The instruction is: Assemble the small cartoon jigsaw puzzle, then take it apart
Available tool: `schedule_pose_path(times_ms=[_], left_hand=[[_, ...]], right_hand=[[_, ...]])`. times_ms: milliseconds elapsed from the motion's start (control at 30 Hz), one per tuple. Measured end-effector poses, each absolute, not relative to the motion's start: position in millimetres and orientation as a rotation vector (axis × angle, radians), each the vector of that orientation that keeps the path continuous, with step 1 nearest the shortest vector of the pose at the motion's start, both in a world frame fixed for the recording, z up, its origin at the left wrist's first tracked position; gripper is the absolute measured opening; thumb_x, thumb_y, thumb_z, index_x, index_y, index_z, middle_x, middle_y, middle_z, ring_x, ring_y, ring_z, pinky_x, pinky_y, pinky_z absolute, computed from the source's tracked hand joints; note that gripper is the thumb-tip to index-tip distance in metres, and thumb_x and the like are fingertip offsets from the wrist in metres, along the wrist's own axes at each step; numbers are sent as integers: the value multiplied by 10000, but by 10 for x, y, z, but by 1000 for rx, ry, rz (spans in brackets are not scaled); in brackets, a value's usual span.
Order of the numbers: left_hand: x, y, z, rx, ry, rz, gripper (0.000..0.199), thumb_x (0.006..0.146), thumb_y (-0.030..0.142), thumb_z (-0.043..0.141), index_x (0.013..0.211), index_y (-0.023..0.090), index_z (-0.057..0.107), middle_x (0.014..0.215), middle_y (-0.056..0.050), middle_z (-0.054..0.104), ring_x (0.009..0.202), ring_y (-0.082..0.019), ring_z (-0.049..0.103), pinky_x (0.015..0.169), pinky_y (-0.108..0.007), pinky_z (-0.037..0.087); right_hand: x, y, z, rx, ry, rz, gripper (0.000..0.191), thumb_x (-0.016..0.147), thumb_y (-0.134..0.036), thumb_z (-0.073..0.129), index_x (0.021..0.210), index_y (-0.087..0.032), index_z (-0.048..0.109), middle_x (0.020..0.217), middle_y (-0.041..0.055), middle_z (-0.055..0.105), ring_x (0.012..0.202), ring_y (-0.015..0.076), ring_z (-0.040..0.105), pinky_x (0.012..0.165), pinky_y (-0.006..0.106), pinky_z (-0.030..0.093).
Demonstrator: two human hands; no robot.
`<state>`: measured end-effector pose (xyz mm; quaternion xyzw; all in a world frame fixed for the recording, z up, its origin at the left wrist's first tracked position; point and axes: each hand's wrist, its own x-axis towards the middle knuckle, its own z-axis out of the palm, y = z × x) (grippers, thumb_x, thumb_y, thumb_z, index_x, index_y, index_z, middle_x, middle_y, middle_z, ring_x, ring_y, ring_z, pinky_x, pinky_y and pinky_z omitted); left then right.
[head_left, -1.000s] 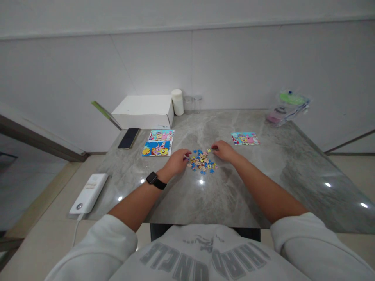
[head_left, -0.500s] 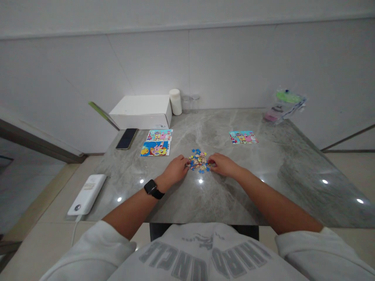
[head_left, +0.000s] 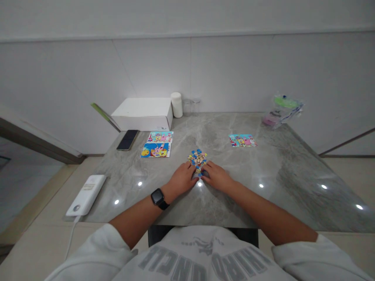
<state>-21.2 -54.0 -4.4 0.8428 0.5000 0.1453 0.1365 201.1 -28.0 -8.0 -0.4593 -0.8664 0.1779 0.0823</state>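
Observation:
A small heap of loose jigsaw puzzle pieces [head_left: 198, 157], blue, yellow and pink, lies on the grey marbled table between my hands. My left hand [head_left: 184, 176] rests at the near left side of the heap, thumb and fingers apart around its edge. Opposite it, my right hand [head_left: 216, 175] curves against the near right side, also with thumb and fingertips apart. A few pieces show in the narrow gap between both hands. Neither hand has a piece visibly gripped, though some fingertips are hidden.
Cartoon picture cards [head_left: 156, 150] lie left beside a black phone [head_left: 127, 139]; another card [head_left: 242, 140] lies right. Behind stand a white box [head_left: 143, 113], a white cylinder [head_left: 176, 104], clear glasses [head_left: 191, 107] and a plastic bag [head_left: 281, 111]. A white power bank [head_left: 86, 195] sits at the left edge.
Both hands have come closer together and nearer to my body, along the near side of the heap. The pieces sit a little more tightly together, some drawn toward me.

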Motion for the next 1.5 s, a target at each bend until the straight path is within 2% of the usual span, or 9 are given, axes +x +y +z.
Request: schedule_pose_path(times_ms=[100, 267, 500, 767, 967, 1133, 1233, 1500], left_hand=[[-118, -425, -130, 2473, 1472, 424, 183, 996, 244, 573, 1153, 181, 646, 1204, -137, 644, 1136, -281, 619, 1029, -443, 516], [-173, -93, -205, 2443, 1543, 467, 219, 1028, 189, 508, 1192, 183, 652, 1208, -123, 654, 1133, -257, 622, 1031, -423, 519], [-373, 538, -223, 2430, 1647, 455, 226, 1036, 189, 478, 1113, 170, 690, 1176, -138, 663, 1094, -267, 627, 1005, -425, 520], [-487, 1161, -245, 2472, 1659, 433, 205, 1027, 188, 501, 1096, 165, 692, 1158, -125, 665, 1074, -248, 626, 993, -386, 513], [-811, 1159, -127, 2427, 1692, 561, 232, 1001, 223, 548, 1175, 192, 699, 1151, -110, 661, 1086, -248, 630, 973, -379, 521], [-1026, 1011, -93, 2385, 1665, 432, 183, 933, 233, 641, 1091, 180, 715, 1087, -100, 684, 997, -243, 650, 925, -367, 527], [-872, 966, -108, 2418, 1580, 394, 144, 935, 214, 622, 1040, 186, 716, 1085, -98, 687, 1002, -236, 649, 935, -359, 522], [-528, 1101, -67, 2431, 1622, 435, 139, 964, 206, 582, 1012, 181, 711, 1101, -108, 678, 1063, -247, 638, 966, -375, 517]], right_hand=[[1861, -165, -139, -1376, -2562, 511, 271, 949, -225, 684, 1219, -195, 680, 1241, 132, 652, 1162, 253, 644, 1049, 376, 495], [1743, 201, -185, -1355, -2551, 465, 343, 954, -160, 665, 1295, -187, 656, 1349, 151, 623, 1303, 263, 583, 1116, 393, 453], [1542, 870, -225, -1387, -2588, 442, 277, 965, -187, 662, 1240, -163, 678, 1270, 149, 644, 1178, 250, 630, 1053, 359, 475], [1354, 1417, -285, -1395, -2529, 371, 280, 941, -193, 684, 1220, -209, 701, 1225, 125, 664, 1100, 240, 645, 994, 343, 500], [1887, 1467, -146, -1415, -2420, 373, 257, 930, -177, 680, 1186, -187, 706, 1140, 102, 684, 1056, 206, 641, 942, 290, 482], [2286, 1335, -143, -1493, -2494, 512, 223, 876, -218, 735, 1093, -169, 731, 1008, 81, 720, 899, 188, 649, 806, 268, 460], [2208, 1328, -169, -1433, -2529, 565, 152, 882, -202, 722, 1031, -182, 749, 989, 68, 729, 899, 182, 649, 820, 265, 451], [1746, 1657, -176, -1548, -2485, 441, 153, 958, -219, 660, 1083, -178, 738, 1097, 101, 752, 1032, 205, 661, 893, 280, 447]])
